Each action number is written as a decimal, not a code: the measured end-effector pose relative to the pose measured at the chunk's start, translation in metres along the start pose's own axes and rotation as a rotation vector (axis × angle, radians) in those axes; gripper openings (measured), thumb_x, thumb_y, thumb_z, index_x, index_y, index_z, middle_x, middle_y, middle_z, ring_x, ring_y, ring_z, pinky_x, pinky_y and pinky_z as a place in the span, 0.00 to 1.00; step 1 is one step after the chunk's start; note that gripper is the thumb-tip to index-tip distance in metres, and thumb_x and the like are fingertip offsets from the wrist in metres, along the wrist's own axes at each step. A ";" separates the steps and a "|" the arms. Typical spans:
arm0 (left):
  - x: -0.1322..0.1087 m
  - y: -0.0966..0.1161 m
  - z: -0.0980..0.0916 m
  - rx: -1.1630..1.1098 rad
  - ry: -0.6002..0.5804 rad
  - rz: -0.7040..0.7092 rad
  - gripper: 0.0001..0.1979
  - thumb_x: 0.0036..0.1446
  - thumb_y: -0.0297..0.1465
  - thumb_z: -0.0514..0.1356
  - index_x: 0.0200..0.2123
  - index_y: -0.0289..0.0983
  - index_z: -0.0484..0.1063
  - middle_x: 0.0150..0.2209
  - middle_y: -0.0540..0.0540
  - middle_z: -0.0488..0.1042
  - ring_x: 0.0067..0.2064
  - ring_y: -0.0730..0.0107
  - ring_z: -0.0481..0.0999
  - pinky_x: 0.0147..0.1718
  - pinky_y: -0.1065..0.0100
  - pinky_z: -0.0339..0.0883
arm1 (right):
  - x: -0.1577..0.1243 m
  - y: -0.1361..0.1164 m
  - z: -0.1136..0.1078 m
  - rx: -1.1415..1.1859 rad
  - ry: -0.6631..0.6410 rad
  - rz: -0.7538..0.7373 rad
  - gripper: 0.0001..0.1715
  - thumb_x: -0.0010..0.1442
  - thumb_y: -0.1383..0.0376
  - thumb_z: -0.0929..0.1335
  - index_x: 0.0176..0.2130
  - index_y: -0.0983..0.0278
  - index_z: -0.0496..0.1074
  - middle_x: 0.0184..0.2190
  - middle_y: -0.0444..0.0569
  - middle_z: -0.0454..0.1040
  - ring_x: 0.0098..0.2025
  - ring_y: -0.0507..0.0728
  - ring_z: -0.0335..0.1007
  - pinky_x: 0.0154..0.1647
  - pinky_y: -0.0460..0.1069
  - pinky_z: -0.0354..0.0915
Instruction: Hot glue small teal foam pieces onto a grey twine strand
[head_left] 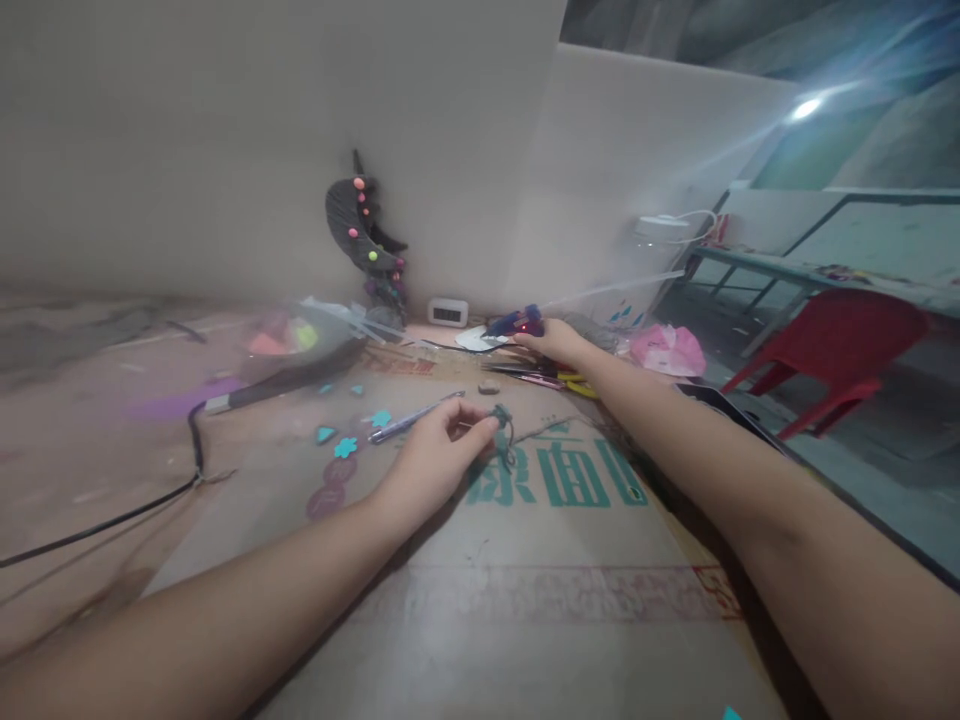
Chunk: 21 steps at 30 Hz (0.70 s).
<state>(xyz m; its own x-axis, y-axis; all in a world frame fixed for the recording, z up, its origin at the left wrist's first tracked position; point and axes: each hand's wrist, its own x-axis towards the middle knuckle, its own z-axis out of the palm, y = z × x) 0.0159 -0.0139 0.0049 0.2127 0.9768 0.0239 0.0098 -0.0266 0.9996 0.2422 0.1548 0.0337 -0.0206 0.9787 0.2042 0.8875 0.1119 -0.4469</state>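
Note:
My left hand pinches a small dark grey-green piece with a thin loop or cord hanging from it, above the printed cardboard. Further back, my right hand is closed on a blue glue gun with a small red light. The gun's nozzle points left over a white piece. A pen lies just left of my left hand. Beside it are turquoise flower cutouts and smaller turquoise bits.
Scissors with yellow handles lie below my right hand. A white digital clock and a dark crescent ornament stand by the wall. Pink plastic is at right, a black cable at left, and a red chair beyond.

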 end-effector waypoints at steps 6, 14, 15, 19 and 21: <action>0.000 -0.002 -0.002 0.074 0.035 0.046 0.09 0.56 0.36 0.62 0.33 0.36 0.70 0.29 0.51 0.71 0.32 0.71 0.70 0.34 0.69 0.62 | -0.063 -0.008 -0.012 0.059 0.141 -0.086 0.29 0.64 0.57 0.66 0.59 0.69 0.66 0.59 0.62 0.69 0.59 0.64 0.67 0.58 0.55 0.62; -0.001 0.001 -0.001 -0.033 0.019 0.033 0.08 0.55 0.34 0.63 0.33 0.35 0.70 0.27 0.52 0.71 0.29 0.74 0.69 0.31 0.71 0.62 | -0.154 -0.049 -0.013 0.525 -0.082 -0.233 0.17 0.63 0.55 0.65 0.35 0.64 0.77 0.33 0.50 0.78 0.35 0.55 0.73 0.39 0.51 0.69; -0.002 0.002 -0.001 -0.056 0.014 0.017 0.08 0.55 0.33 0.63 0.33 0.35 0.70 0.27 0.52 0.72 0.29 0.75 0.70 0.32 0.71 0.63 | -0.159 -0.050 -0.009 0.589 -0.103 -0.227 0.16 0.63 0.56 0.65 0.35 0.63 0.77 0.33 0.49 0.78 0.35 0.55 0.73 0.38 0.51 0.69; -0.003 0.005 -0.001 -0.066 -0.007 0.005 0.08 0.55 0.33 0.63 0.33 0.34 0.70 0.27 0.51 0.73 0.30 0.74 0.71 0.33 0.70 0.65 | -0.165 -0.048 0.008 0.801 -0.178 -0.154 0.14 0.58 0.56 0.69 0.38 0.63 0.77 0.34 0.48 0.78 0.35 0.54 0.73 0.39 0.51 0.69; -0.004 0.005 -0.001 -0.010 -0.024 0.021 0.08 0.55 0.33 0.63 0.33 0.34 0.70 0.27 0.51 0.73 0.29 0.74 0.71 0.32 0.70 0.65 | -0.164 -0.047 0.011 0.802 -0.180 -0.133 0.14 0.56 0.56 0.71 0.38 0.63 0.77 0.33 0.47 0.78 0.33 0.53 0.71 0.38 0.51 0.68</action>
<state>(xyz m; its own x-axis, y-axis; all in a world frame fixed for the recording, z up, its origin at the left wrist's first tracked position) 0.0139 -0.0174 0.0098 0.2362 0.9707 0.0445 -0.0046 -0.0446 0.9990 0.1987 -0.0093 0.0114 -0.2358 0.9537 0.1868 0.2770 0.2502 -0.9277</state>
